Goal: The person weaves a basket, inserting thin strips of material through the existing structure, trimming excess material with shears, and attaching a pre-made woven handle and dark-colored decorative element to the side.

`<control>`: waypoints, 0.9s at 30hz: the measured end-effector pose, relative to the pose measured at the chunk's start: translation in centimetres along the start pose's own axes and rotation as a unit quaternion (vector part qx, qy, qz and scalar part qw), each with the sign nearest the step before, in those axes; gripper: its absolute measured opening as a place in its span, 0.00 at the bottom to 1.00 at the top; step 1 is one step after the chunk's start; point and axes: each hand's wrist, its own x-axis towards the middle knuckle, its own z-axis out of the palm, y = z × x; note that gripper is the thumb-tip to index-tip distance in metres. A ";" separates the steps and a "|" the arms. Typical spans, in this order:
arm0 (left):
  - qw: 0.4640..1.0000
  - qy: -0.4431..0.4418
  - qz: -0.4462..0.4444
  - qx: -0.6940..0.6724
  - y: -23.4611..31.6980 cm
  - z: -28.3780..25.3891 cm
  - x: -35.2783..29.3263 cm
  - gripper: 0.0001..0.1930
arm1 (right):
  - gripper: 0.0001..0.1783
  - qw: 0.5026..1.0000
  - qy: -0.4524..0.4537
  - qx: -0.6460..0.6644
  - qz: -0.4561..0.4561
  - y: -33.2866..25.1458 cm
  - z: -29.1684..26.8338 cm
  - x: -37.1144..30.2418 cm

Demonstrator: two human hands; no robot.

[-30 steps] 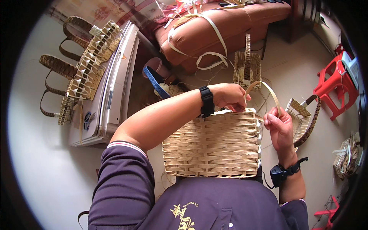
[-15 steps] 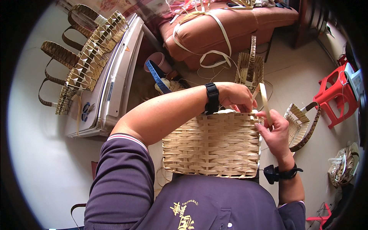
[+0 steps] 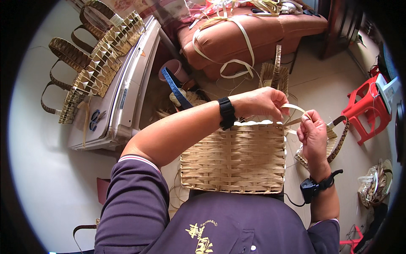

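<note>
A rectangular woven basket (image 3: 232, 158) in pale tan rests against my lap, with a lighter rim along its far edge. My left hand (image 3: 270, 103) reaches across to the basket's far right corner, its fingers closed on a pale flat weaving strip (image 3: 297, 107). To the right of that corner, my right hand (image 3: 314, 133) is closed too, pinching the same strip between thumb and fingers. Between the two hands the strip bows in a short arc, and a length of it runs back to the basket rim. The basket's inside is hidden from view.
Finished-looking handled baskets (image 3: 91, 67) and blue-handled scissors (image 3: 96, 120) lie on a stack at left. Ahead stands a brown sofa (image 3: 228, 40) with loose strips. A red stool (image 3: 368, 108) and small baskets (image 3: 374, 184) stand at right.
My right hand has moved right and slightly up, away from the basket corner, drawing the strip out. My left hand has lifted a little off the rim.
</note>
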 end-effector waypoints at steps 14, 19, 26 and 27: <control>0.953 0.158 0.038 0.254 1.9 2.2 0.1 0.11 | 0.25 0.974 -0.091 0.142 0.153 -0.5 -1.1 0.9; 0.937 0.167 0.125 0.281 2.1 2.1 -0.2 0.11 | 0.12 0.971 -0.153 -0.005 0.184 1.3 -1.9 1.9; 0.908 0.104 0.168 0.368 2.1 1.1 -1.0 0.13 | 0.10 0.993 0.021 -0.011 0.113 2.5 -3.2 3.0; 0.904 0.085 0.166 0.385 1.7 0.9 -0.9 0.13 | 0.10 0.992 0.067 -0.004 0.106 2.5 -3.8 3.2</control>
